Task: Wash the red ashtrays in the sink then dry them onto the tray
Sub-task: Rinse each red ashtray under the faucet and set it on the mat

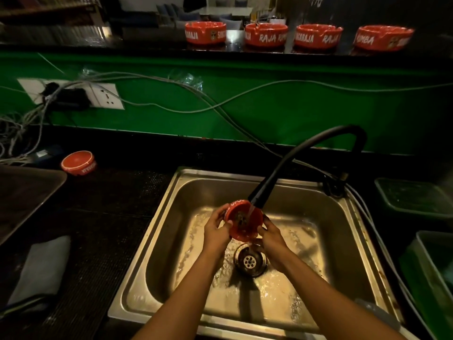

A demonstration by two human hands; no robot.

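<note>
Over the steel sink (157, 231) I hold a red ashtray (241, 220) tilted toward me under the running black faucet (294, 163). My left hand (217, 228) grips its left rim and my right hand (270, 235) grips its right side. Dark dirt shows inside it and water runs down to the drain (250, 261). Another red ashtray (78, 162) lies tilted on the counter at the left, beside a dark tray (27, 192). Several red ashtrays (266, 35) stand in a row on the upper bar ledge.
A folded grey cloth (41, 271) lies on the black counter at the lower left. Cables (171, 104) and a wall socket (73, 93) hang on the green wall. Green plastic bins (416, 197) stand right of the sink.
</note>
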